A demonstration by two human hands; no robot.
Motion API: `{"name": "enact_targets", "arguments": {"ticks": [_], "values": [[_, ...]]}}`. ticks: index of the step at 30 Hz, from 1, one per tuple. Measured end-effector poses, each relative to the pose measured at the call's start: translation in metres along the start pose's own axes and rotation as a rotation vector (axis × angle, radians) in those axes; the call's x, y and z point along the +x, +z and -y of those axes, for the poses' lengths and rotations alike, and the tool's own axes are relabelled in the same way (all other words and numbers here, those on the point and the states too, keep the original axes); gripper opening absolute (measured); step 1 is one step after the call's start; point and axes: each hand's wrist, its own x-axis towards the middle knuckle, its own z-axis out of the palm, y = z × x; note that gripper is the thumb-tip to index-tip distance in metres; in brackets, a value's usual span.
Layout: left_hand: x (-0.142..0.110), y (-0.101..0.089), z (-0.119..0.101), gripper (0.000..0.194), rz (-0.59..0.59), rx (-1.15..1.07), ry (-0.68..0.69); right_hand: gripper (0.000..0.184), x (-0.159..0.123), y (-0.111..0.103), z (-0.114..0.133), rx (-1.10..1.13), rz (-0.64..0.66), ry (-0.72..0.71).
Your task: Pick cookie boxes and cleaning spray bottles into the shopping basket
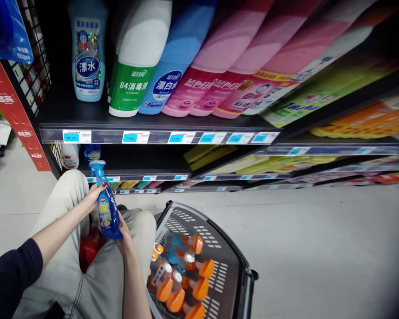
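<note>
A blue spray bottle with a light-blue trigger head is held in front of my knees, tilted slightly. My left hand grips it near the neck, fingers closed on its left side. Lower down, my right hand is closed around the right side of the bottle's base. The label with yellow lettering faces up towards me. Part of each hand's fingers is hidden behind the bottle.
A grey shopping basket on my right holds several orange-topped spray bottles. Ahead, a shelf carries a white-and-green bottle and pink bottles. On the lower shelf stand a white bottle and a blue bottle.
</note>
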Motion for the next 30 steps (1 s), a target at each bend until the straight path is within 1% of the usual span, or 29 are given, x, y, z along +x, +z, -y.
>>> {"name": "enact_targets", "arguments": {"ticks": [2, 4, 7, 9, 14, 18, 22, 25, 30], "values": [[0.004, -0.005, 0.001, 0.033, -0.084, 0.040, 0.014, 0.066, -0.001, -0.002, 0.002, 0.007, -0.021, 0.015], [0.006, -0.007, 0.000, 0.029, -0.132, 0.072, 0.010, 0.063, -0.001, -0.002, 0.003, 0.012, -0.026, 0.044], [0.006, -0.005, -0.004, 0.028, -0.128, 0.089, -0.011, 0.057, -0.002, 0.001, 0.005, 0.041, -0.024, 0.075], [0.003, 0.001, -0.008, 0.030, -0.070, 0.078, -0.034, 0.054, -0.004, 0.002, 0.007, 0.080, -0.022, 0.092], [-0.015, 0.016, -0.020, 0.039, 0.174, -0.022, -0.129, 0.045, -0.010, 0.002, 0.010, 0.151, 0.046, 0.157], [-0.025, 0.019, -0.024, 0.040, 0.305, -0.096, -0.163, 0.040, -0.012, 0.006, 0.011, 0.155, 0.109, 0.207], [-0.027, 0.018, -0.026, 0.038, 0.384, -0.130, -0.175, 0.046, -0.013, 0.007, 0.011, 0.141, 0.140, 0.229], [-0.026, 0.016, -0.026, 0.040, 0.430, -0.141, -0.173, 0.052, -0.014, 0.007, 0.011, 0.124, 0.148, 0.239], [-0.023, 0.011, -0.023, 0.042, 0.461, -0.148, -0.121, 0.064, -0.016, 0.006, 0.012, 0.095, 0.153, 0.247]]}}
